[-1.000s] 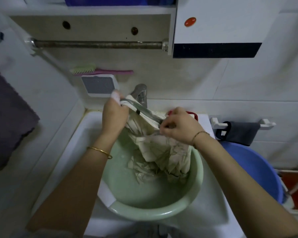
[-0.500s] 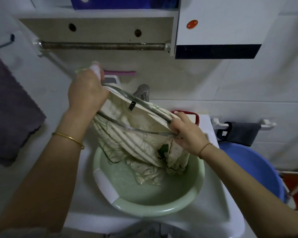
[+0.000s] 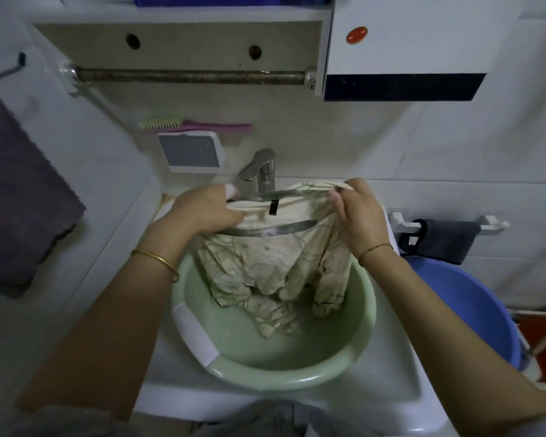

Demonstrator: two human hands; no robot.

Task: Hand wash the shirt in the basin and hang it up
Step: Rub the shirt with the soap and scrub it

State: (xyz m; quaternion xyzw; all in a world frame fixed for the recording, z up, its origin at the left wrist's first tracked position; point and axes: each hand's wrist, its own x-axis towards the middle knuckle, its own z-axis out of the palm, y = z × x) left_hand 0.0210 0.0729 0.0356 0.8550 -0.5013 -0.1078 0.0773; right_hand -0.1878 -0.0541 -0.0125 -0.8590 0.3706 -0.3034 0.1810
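A wet cream shirt [image 3: 267, 266] with a dark line pattern hangs over the pale green basin [image 3: 297, 375] that sits in the white sink. Its grey-edged collar is stretched level between my two hands. My left hand [image 3: 204, 209] grips the collar's left end with curled fingers. My right hand [image 3: 356, 212] pinches the right end. The shirt's lower part trails into the shallow water in the basin. A small black loop shows at the middle of the collar.
A chrome tap [image 3: 260, 168] stands just behind the shirt. A metal rail [image 3: 189, 75] runs under the shelf above. A blue bucket [image 3: 473, 310] stands to the right, a purple towel [image 3: 16, 190] hangs at left, and a brush [image 3: 189, 125] and soap holder [image 3: 191, 151] are on the wall.
My left hand came down from its raised place near the brush to the level of the right hand. The collar now stretches flat, and the shirt hangs lower into the basin.
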